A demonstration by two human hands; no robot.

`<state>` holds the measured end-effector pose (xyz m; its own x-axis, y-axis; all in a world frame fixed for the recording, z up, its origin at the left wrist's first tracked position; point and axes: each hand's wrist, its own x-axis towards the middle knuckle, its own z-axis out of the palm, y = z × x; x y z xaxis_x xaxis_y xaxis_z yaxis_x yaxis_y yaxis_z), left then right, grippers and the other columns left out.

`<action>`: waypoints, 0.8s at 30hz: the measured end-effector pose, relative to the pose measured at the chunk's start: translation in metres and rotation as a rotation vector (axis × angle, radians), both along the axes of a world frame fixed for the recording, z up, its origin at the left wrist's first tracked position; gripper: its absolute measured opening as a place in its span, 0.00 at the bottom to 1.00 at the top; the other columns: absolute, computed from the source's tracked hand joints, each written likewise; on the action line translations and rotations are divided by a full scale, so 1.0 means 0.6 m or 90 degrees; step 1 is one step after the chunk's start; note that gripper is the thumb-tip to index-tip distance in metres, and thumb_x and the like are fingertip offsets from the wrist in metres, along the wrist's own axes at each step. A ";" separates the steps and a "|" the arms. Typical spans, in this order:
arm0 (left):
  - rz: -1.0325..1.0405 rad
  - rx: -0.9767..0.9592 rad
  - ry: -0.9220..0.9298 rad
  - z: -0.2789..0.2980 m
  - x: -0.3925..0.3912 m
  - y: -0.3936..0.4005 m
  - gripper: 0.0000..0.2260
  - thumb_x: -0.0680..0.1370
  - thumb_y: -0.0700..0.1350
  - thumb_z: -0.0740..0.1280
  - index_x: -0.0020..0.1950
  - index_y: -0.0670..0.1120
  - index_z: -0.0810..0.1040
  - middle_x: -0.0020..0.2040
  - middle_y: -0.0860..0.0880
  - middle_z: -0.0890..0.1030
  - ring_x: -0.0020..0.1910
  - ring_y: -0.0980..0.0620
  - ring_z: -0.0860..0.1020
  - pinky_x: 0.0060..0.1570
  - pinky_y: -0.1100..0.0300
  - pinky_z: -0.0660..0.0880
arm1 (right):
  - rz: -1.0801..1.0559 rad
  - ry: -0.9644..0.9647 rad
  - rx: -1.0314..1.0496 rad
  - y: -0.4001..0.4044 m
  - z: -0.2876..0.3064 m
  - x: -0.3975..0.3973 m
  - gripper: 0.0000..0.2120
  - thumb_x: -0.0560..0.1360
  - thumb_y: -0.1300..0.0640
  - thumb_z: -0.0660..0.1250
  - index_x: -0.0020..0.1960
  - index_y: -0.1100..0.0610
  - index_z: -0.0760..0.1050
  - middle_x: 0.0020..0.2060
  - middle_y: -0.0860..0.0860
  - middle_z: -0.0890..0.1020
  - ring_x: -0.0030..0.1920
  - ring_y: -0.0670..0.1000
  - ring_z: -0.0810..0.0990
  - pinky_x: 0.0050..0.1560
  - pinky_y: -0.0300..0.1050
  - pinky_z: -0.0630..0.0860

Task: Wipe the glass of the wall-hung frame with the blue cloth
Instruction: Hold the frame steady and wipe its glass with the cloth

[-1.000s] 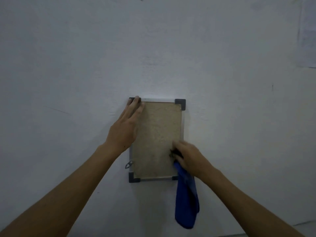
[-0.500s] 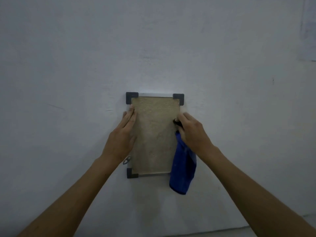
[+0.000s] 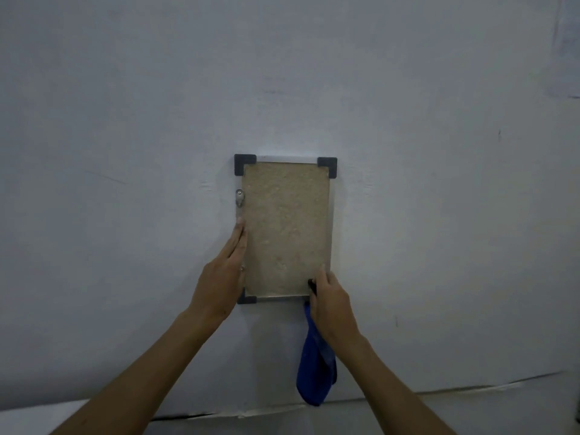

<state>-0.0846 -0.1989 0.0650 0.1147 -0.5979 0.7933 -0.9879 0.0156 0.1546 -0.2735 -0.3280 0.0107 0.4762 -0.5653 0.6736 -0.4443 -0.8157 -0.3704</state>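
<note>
A small upright frame with a tan, cork-like face, silver edges and black corner caps hangs on the pale wall. My left hand lies flat with straight fingers against the frame's left edge, near its lower half. My right hand covers the frame's lower right corner and grips the blue cloth, which hangs down below the frame. The part of the cloth under my fingers is hidden.
A small metal hanger tab sticks out on the frame's left side. A ledge or seam runs across the wall below the cloth. A sheet of paper is stuck to the wall at the top right.
My right hand slid with the cloth from the frame's upper right down to its lower right corner. My left hand moved down along the left edge, uncovering the hanger tab.
</note>
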 end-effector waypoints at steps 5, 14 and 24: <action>0.038 -0.085 0.024 -0.014 -0.004 0.001 0.28 0.77 0.36 0.71 0.75 0.40 0.67 0.76 0.45 0.68 0.54 0.46 0.83 0.54 0.55 0.81 | 0.134 0.043 0.066 0.007 0.039 0.003 0.03 0.78 0.64 0.67 0.50 0.63 0.73 0.48 0.59 0.79 0.47 0.55 0.78 0.46 0.46 0.77; 0.069 -0.188 0.112 0.121 0.012 -0.001 0.10 0.77 0.45 0.72 0.57 0.44 0.82 0.49 0.47 0.84 0.39 0.54 0.83 0.42 0.59 0.82 | 0.112 -0.210 -0.162 0.034 0.289 0.080 0.06 0.79 0.63 0.67 0.55 0.59 0.73 0.49 0.53 0.79 0.44 0.45 0.76 0.40 0.28 0.73; -0.023 -0.174 0.311 0.191 0.045 -0.011 0.08 0.75 0.39 0.73 0.53 0.45 0.86 0.43 0.48 0.86 0.38 0.58 0.85 0.44 0.57 0.84 | 0.131 -0.061 -0.281 0.041 0.300 0.160 0.06 0.79 0.66 0.63 0.55 0.59 0.73 0.47 0.54 0.78 0.40 0.51 0.77 0.43 0.49 0.79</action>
<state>-0.0577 -0.2058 0.1795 0.4904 -0.3888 0.7800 -0.8009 0.1518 0.5792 -0.1777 -0.3033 0.1906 0.4721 -0.1167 0.8738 -0.2391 -0.9710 -0.0005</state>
